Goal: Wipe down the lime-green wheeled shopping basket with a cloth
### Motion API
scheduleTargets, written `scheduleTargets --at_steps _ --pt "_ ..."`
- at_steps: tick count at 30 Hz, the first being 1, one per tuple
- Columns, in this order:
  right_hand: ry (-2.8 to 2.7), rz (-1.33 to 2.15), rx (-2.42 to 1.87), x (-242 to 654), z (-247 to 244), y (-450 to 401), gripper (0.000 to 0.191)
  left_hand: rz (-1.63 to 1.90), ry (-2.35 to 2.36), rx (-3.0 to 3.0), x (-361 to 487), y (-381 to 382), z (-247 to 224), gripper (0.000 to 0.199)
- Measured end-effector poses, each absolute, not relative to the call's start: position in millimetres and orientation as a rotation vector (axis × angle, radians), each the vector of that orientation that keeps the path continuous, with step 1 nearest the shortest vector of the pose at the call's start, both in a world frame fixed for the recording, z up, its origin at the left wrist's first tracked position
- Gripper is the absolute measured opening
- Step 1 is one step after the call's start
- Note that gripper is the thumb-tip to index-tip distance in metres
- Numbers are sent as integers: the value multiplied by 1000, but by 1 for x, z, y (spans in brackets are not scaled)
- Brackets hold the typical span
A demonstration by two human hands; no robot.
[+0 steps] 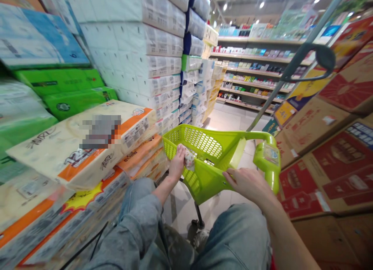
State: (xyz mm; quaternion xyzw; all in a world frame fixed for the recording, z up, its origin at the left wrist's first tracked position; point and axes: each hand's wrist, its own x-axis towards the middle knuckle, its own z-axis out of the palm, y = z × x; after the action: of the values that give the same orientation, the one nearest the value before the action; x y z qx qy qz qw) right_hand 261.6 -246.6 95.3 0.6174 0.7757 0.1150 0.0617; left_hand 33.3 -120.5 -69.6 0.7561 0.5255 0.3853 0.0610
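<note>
2 hands [178, 161], 1 cart [210, 183], 1 cloth [190, 162] (apparently).

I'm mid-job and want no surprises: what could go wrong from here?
The lime-green plastic basket cart might shift if the left hand presses harder with the pale patterned cloth, though the right hand touches its rim. The cloth could drop into the cart. The blurred grey item on the cream-and-orange wrapped pack might slide off if bumped.
</note>
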Motion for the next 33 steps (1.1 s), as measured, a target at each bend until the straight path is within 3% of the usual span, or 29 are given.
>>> scheduleTargets --at_steps 5,11,19,25,33 --pt "2371 324 1887 259 93 -246 50 1482 1597 1890 53 -156 -77 30" --pt "2417 356 1894 245 92 -242 53 1565 1646 1729 79 -166 -70 17" --pt "2484 450 1827 240 87 -235 48 1468 1363 1721 111 -224 -90 22" --pt "2470 409 1878 245 89 -237 51 1242 1387 1648 99 -220 -115 23" --pt "2464 403 1874 241 91 -239 52 1184 1425 1756 100 -228 -114 29"
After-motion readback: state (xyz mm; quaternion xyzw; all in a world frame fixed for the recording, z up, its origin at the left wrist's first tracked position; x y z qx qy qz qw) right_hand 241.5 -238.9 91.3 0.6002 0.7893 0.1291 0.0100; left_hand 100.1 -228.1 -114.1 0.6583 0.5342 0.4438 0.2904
